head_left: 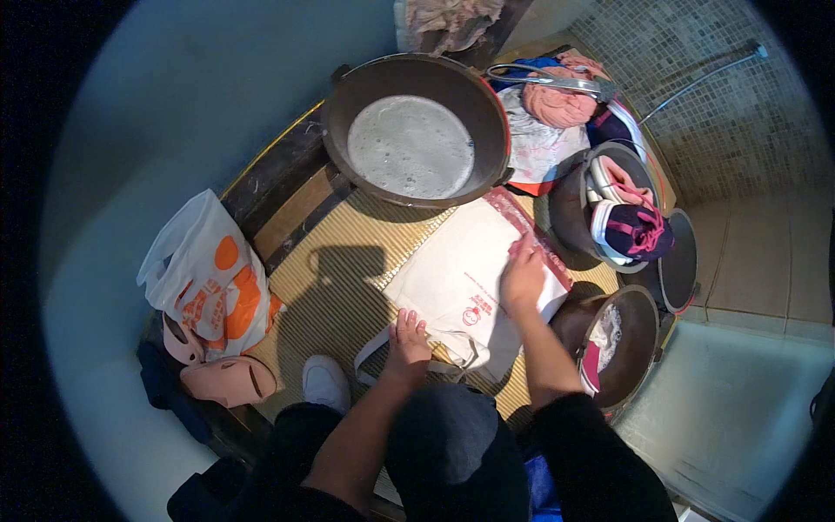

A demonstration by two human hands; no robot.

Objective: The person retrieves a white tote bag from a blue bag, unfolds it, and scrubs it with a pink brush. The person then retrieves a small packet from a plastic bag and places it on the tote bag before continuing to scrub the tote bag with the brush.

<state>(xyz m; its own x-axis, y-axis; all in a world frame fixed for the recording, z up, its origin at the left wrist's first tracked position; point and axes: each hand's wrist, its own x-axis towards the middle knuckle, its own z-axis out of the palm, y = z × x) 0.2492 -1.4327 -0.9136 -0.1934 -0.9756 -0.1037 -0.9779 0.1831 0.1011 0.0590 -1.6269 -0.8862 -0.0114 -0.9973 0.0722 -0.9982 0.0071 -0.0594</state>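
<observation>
A white cloth tote bag [435, 270] lies spread out before me, with a small red print and a dark red band along its far right edge. My left hand [409, 344] rests on its near left corner, fingers stretched out flat. Loose straps [370, 355] trail from the near side of the bag. My right hand [522, 274] presses on the right part, close to the red band. Its fingers are bent around something small and pinkish that I cannot make out.
Beyond the bag stands a large dark basin [410, 148] of foamy water. Right of it are a bucket with sneakers [633, 228], a basin with wet cloth [609, 339] and a pile of laundry [557, 104]. A white plastic bag [209, 270] and pink slippers [230, 381] sit at left.
</observation>
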